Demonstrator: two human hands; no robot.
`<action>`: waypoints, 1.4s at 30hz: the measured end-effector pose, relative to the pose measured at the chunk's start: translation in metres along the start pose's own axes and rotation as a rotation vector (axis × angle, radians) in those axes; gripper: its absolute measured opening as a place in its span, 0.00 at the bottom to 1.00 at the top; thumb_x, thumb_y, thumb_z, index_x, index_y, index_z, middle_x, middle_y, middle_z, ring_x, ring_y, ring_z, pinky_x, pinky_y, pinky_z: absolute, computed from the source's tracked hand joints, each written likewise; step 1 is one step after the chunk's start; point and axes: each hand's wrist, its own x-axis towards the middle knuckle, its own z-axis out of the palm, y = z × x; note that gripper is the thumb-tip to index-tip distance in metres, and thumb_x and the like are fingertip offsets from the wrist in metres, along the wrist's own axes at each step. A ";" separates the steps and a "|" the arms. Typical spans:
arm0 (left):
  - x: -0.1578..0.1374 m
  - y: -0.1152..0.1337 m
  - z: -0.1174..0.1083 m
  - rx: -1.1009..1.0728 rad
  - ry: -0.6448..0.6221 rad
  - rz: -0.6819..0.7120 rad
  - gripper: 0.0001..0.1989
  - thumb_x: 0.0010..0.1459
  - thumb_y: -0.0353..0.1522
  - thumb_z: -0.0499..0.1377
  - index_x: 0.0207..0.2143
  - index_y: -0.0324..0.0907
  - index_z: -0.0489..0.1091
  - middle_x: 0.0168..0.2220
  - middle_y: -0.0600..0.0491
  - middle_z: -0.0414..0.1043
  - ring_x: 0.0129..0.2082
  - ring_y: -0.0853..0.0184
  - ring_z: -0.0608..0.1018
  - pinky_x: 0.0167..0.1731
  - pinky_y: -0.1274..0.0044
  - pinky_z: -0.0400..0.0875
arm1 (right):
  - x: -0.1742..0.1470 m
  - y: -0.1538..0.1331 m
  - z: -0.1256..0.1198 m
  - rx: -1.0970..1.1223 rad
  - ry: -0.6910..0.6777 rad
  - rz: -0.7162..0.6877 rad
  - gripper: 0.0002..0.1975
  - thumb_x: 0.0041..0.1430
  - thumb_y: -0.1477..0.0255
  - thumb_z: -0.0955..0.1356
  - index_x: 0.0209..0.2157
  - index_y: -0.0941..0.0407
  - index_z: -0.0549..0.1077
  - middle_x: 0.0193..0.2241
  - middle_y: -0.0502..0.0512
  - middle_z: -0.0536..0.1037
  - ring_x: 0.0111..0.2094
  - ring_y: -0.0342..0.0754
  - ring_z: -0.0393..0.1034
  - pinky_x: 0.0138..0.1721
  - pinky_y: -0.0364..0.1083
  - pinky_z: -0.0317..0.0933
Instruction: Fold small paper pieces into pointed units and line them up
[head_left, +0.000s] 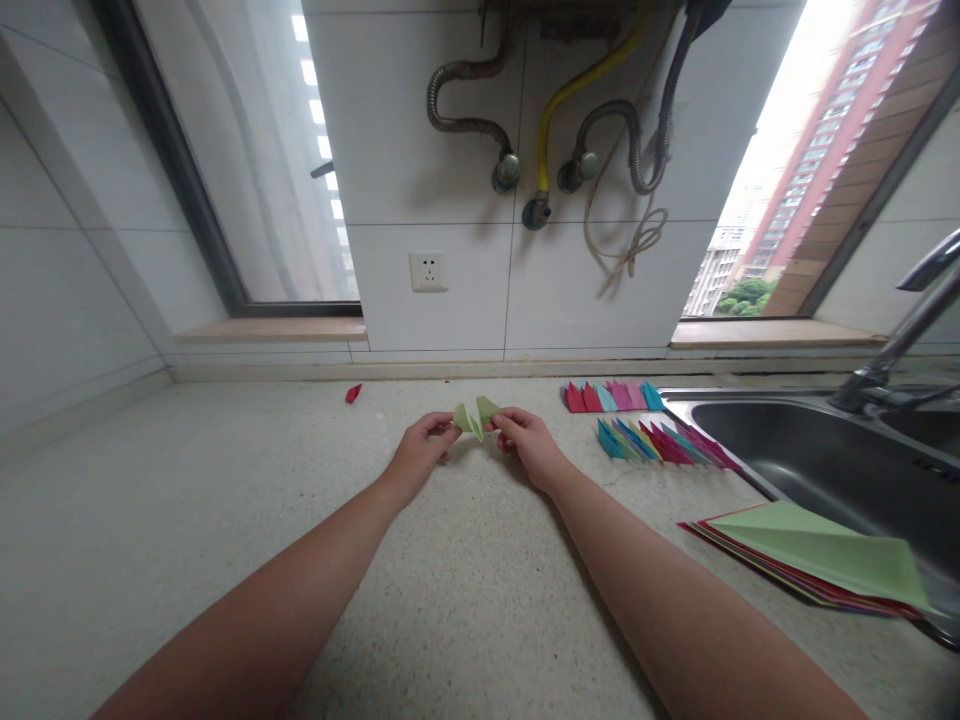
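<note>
Above the middle of the speckled countertop [480,560], both hands hold one light green folded paper piece [469,420]. My left hand [422,450] pinches its left part between thumb and fingers. On the other side, my right hand [529,445] grips the right flap. The paper is creased, with a gap showing between its two raised parts. To the left lies a small red folded paper piece [353,393], apart from the hands.
Two rows of colourful folded papers, a back row [615,397] and a front row [660,442], lie by the steel sink [757,450]. A stack of paper sheets [810,560] overlaps the sink's edge. Behind is a tiled wall with a socket [429,271] and pipes.
</note>
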 end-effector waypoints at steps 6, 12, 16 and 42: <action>-0.002 0.004 0.003 -0.004 -0.054 -0.011 0.23 0.54 0.43 0.62 0.46 0.36 0.71 0.40 0.45 0.70 0.37 0.66 0.70 0.26 0.79 0.70 | -0.002 -0.002 0.001 0.020 -0.016 -0.006 0.25 0.52 0.55 0.68 0.40 0.62 0.67 0.39 0.58 0.71 0.26 0.36 0.61 0.26 0.38 0.53; -0.004 0.003 0.003 0.027 -0.055 -0.014 0.23 0.53 0.43 0.63 0.46 0.37 0.71 0.38 0.47 0.69 0.34 0.69 0.69 0.24 0.80 0.68 | -0.002 -0.001 0.006 0.149 0.002 0.003 0.24 0.51 0.55 0.68 0.37 0.62 0.65 0.30 0.54 0.66 0.22 0.35 0.56 0.22 0.38 0.45; -0.007 0.005 0.004 0.075 -0.083 -0.013 0.25 0.52 0.45 0.63 0.48 0.39 0.71 0.38 0.47 0.68 0.31 0.71 0.68 0.21 0.81 0.64 | 0.001 0.000 0.005 0.250 0.045 0.028 0.21 0.50 0.58 0.68 0.34 0.61 0.61 0.26 0.52 0.63 0.20 0.35 0.51 0.21 0.38 0.42; -0.002 0.000 0.003 0.051 -0.152 -0.039 0.20 0.57 0.45 0.57 0.34 0.33 0.67 0.24 0.51 0.65 0.18 0.73 0.66 0.19 0.79 0.59 | -0.002 -0.007 0.002 0.043 0.057 -0.015 0.24 0.52 0.53 0.66 0.38 0.59 0.63 0.27 0.51 0.63 0.19 0.35 0.51 0.19 0.38 0.45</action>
